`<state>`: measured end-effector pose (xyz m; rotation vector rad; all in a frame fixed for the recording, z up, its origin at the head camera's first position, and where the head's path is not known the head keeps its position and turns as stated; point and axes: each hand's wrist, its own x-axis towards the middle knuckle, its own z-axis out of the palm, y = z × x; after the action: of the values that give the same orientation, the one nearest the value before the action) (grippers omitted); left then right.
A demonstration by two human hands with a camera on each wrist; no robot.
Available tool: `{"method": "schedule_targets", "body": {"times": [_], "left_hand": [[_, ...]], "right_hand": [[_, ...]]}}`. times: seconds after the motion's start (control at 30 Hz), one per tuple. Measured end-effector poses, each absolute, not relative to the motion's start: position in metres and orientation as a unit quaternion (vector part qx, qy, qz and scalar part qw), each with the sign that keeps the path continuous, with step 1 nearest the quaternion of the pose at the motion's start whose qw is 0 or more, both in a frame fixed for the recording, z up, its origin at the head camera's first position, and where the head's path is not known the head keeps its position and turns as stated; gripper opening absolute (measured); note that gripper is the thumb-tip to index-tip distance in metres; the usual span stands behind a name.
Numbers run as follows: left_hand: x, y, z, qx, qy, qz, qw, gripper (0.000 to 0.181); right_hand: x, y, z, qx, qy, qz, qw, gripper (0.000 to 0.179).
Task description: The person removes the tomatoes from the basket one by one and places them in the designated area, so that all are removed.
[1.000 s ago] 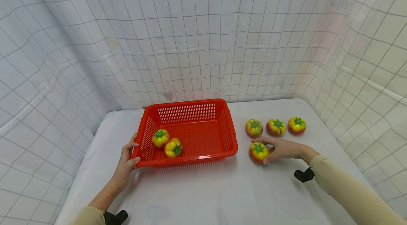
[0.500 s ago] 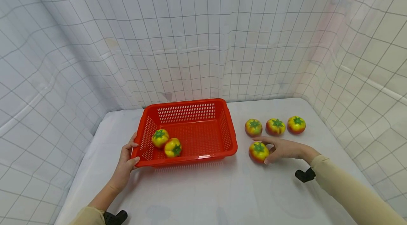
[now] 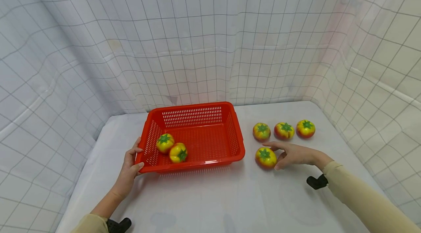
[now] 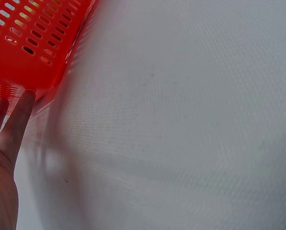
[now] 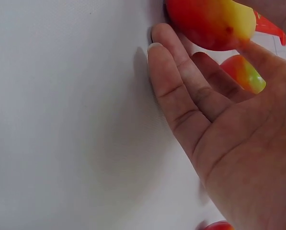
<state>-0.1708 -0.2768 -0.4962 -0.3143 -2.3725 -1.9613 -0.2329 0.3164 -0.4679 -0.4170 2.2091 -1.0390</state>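
In the head view my left hand [image 3: 129,163] holds the left front corner of a red plastic basket [image 3: 194,165], thumb and fingertips at its rim. The left wrist view shows two fingers [image 4: 18,122] straight against the basket's outer corner. Inside lie two glossy red-and-yellow tomato-like fruits [image 3: 165,143] with green leafy tops. Right of the basket, a similar fruit [image 3: 265,158] sits on the table, with my right hand [image 3: 292,153] beside it, index finger reaching past its far side. In the right wrist view the fingers [image 5: 169,86] are extended and nothing rests in the palm.
Behind the right hand stand three more such fruits in a row: left [image 3: 261,132], middle [image 3: 284,131] and right [image 3: 305,128]. A white cloth covers the table [image 3: 210,196]. White grid-patterned curtains [image 3: 210,42] enclose its back and sides.
The fruit by my right hand has shifted slightly left, and the thumb and fingers now stand a little off it. My left hand stays at the basket corner.
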Motion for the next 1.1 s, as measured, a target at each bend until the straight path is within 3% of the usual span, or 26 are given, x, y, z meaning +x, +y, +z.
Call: {"method": "schedule_targets", "body": {"times": [0.6, 1.1], "left_hand": [[-0.172, -0.277, -0.496, -0.096, -0.764, -0.638, 0.018, 0.034], [-0.17, -0.277, -0.495, -0.093, -0.765, -0.637, 0.018, 0.032]], "right_hand": [[-0.231, 0.338, -0.448, -0.164, 0.844, -0.413, 0.301, 0.08], [-0.236, 0.326, -0.414, -0.219, 0.838, -0.429, 0.257, 0.064]]}}
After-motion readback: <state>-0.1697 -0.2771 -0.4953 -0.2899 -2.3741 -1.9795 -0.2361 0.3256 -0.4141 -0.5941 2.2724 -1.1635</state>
